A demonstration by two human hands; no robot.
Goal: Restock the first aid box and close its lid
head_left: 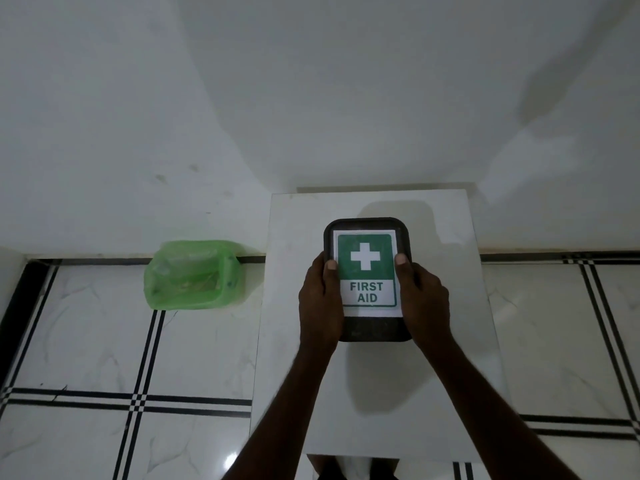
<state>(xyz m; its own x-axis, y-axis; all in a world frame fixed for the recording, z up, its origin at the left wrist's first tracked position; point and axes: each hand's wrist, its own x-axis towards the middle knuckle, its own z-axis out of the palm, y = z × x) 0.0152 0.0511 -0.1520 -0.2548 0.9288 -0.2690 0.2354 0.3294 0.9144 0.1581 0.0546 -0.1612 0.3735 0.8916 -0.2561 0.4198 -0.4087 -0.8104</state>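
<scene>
A dark first aid box (367, 327) lies flat on a white table (294, 237), its lid down and facing up. The lid carries a white label with a green cross panel and the words FIRST AID. My left hand (320, 299) grips the box's left side, thumb resting on the lid. My right hand (424, 296) grips the right side in the same way. The inside of the box is hidden under the lid.
A bin lined with a green plastic bag (192, 273) stands on the tiled floor to the left of the table, against the white wall. Black-lined white floor tiles (104, 341) surround the table on both sides.
</scene>
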